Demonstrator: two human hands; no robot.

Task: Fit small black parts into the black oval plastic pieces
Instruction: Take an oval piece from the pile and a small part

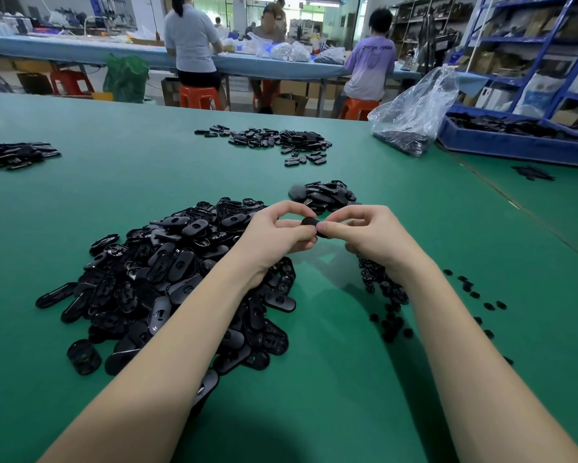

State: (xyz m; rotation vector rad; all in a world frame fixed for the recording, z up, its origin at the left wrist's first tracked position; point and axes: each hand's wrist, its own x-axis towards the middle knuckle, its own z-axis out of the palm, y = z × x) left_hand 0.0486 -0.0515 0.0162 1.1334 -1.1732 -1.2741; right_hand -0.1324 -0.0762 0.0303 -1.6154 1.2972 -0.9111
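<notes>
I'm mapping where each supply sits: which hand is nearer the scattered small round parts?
Right. The right hand is just above the small round parts; the left hand is farther, over the oval pile.

Two hands [277, 235] [367, 235], six piles [167, 282] — one bag [411, 111]

Black piece [311, 225] mostly hidden between left hand [277, 233] and right hand [367, 233] fingers; shape unclear. Small parts [386, 289] partly under right wrist. Blue tray [514, 142], far right of the hands, cut by edge.
</notes>
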